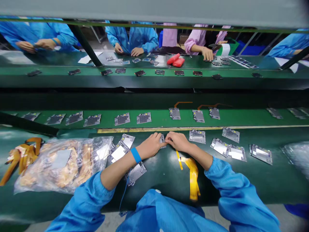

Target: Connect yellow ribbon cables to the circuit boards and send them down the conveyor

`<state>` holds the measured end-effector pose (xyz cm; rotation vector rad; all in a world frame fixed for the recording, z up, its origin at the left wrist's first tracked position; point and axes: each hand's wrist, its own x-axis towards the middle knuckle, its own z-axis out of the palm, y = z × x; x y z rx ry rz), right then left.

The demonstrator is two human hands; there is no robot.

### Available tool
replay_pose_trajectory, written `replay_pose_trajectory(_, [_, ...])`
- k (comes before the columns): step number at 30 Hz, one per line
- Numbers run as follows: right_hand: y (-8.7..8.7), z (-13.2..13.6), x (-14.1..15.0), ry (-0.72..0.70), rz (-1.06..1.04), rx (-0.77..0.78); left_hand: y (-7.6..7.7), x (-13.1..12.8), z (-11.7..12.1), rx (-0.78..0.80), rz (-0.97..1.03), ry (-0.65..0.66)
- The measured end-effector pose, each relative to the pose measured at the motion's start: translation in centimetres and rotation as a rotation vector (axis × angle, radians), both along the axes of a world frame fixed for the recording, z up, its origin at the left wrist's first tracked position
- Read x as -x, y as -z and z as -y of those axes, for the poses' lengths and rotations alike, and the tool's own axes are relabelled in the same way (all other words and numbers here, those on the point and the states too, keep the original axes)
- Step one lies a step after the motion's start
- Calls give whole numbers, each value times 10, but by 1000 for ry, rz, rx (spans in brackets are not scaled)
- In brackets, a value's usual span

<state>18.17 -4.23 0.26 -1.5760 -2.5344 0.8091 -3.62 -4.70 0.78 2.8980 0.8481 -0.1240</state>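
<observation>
My left hand (152, 145), with a blue band at the wrist, is closed on a small circuit board (162, 140) over the green bench. Close beside it, my right hand (178, 141) pinches at the board's right edge. A narrow yellow-orange flex cable (179, 160) comes out below that hand; its upper end is hidden by the fingers. Just under the right forearm lies a bundle of yellow flex cables (193, 178). Several boards lie near the left forearm, among them one circuit board (137, 172). To the right sits another circuit board (197, 136).
A clear bag of flex cables (65, 162) lies left, next to loose orange cables (24, 154). Ahead, a green conveyor belt (159, 122) carries several boards, some with cables. A dark post (29, 124) stands left. Across the line, co-workers' hands (137, 51) handle boards.
</observation>
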Motion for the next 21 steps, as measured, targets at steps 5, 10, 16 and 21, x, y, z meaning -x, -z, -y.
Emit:
replay_pose_trajectory(5, [4, -2, -4, -13, 10, -22, -2, 5, 0, 42, 23, -26])
replay_pose_trajectory(10, [8, 4, -13, 112, -197, -29, -4, 4, 1, 69, 46, -171])
replay_pose_trajectory(16, [9, 30, -50, 339, -490, -105, -7, -2, -4, 91, 28, -210])
replay_pose_trajectory(21, [10, 60, -79, 477, -549, -147, -24, -11, -43, 36, 213, -386])
